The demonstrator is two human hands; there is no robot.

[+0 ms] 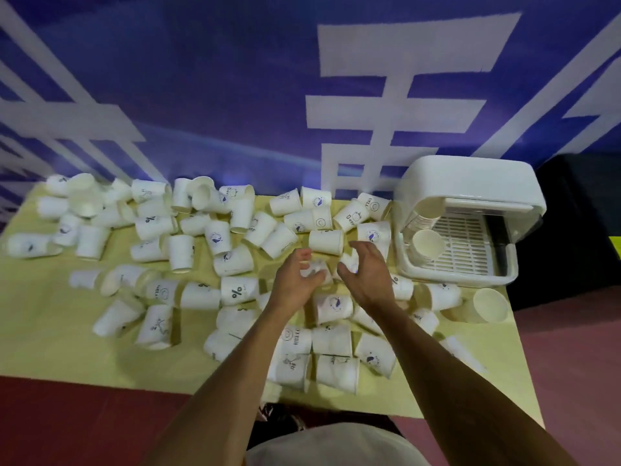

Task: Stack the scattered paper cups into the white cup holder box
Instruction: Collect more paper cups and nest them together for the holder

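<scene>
Several white paper cups [232, 260], some with blue prints, lie scattered on their sides over the yellow table [50, 317]. The white cup holder box [470, 183] stands at the table's back right, its front open. Inside it, at the left, lie two stacks of nested cups [427, 245] on a slotted tray. My left hand [294, 284] is at mid-table, fingers curled around a blurred paper cup [315, 269]. My right hand [368, 277] hovers just right of it, fingers apart, above another cup [349, 260]. Both hands are a short way left of the box.
A blue banner with large white characters [386, 112] hangs right behind the table. One cup [490, 309] lies alone near the right edge, in front of the box. Red floor [67, 422] runs along the near edge, and cups crowd the cloth under both forearms.
</scene>
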